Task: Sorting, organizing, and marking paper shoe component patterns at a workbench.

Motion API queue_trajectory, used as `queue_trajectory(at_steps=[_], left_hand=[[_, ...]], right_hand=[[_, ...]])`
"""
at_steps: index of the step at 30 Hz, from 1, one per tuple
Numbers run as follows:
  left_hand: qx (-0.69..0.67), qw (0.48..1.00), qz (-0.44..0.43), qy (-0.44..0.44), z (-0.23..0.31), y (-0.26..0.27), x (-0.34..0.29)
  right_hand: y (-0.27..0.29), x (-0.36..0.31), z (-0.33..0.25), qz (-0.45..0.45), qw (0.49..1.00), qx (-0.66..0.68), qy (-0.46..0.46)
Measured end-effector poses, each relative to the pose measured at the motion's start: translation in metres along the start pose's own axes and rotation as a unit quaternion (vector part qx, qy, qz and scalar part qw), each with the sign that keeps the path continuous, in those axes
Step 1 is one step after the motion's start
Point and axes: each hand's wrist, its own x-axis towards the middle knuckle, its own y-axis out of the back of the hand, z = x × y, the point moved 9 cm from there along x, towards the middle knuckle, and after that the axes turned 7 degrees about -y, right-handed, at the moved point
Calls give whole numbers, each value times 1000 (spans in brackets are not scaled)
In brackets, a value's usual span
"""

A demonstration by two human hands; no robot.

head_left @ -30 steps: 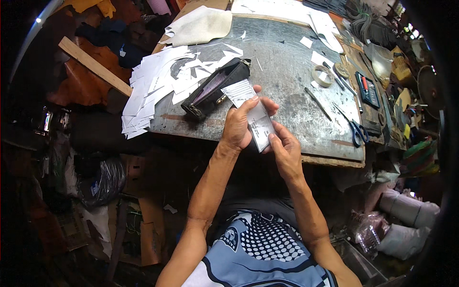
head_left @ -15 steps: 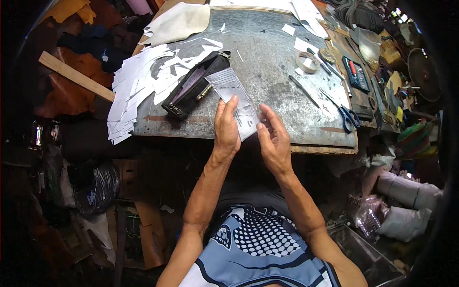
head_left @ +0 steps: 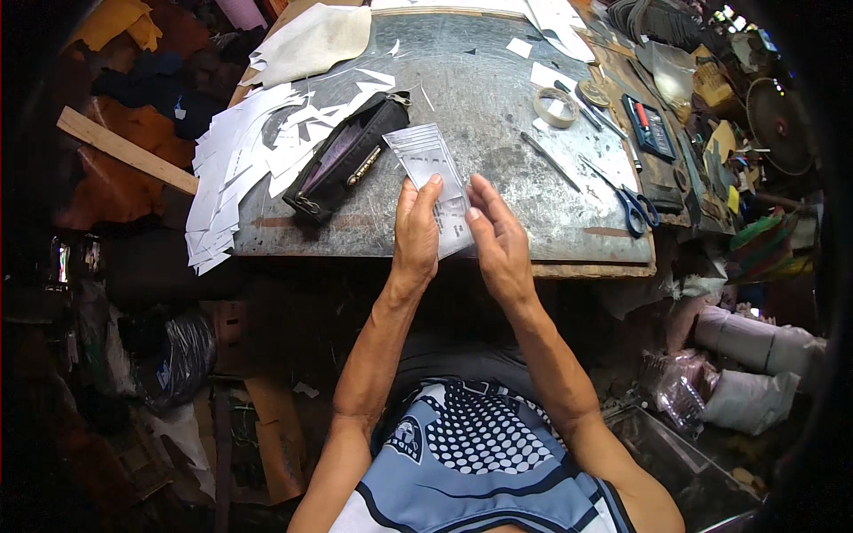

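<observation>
My left hand (head_left: 416, 229) grips a stack of stepped, clear plastic card sleeves (head_left: 425, 153) with printed paper showing in them, its thumb flat on top. At the stack's right edge is my right hand (head_left: 499, 240), its thumb and fingers closed on that edge. The sleeves are tilted above the near edge of the metal-topped table (head_left: 480, 98). Just left of them lies an open black zip pouch (head_left: 342, 160) with a purplish lining and a metal plate on its side.
White paper cut-outs (head_left: 222, 178) heap at the table's left. On the right lie a tape roll (head_left: 555, 109), a dark slim tool (head_left: 551, 163), blue-handled scissors (head_left: 636, 211) and a dark blue tray (head_left: 649, 127). A wooden slat (head_left: 124, 149) juts out at far left.
My right hand has moved up along the sleeves' right edge and its fingers have come closer to it. My left hand keeps its hold. The whole view has shifted slightly.
</observation>
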Motion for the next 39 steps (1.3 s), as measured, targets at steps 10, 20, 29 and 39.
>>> queue_trajectory(at_steps=[10, 20, 29, 39], left_hand=[[7, 992, -93, 80, -4, -24, -11], [-2, 985, -113, 134, -18, -16, -12], [-20, 981, -113, 153, -23, -14, -13], [102, 981, -145, 73, -12, -27, -11]], right_hand=[[18, 41, 6, -40, 982, 150, -106], [17, 43, 19, -67, 955, 247, -151], [18, 41, 17, -62, 962, 223, -144], [31, 32, -4, 49, 991, 120, -27]])
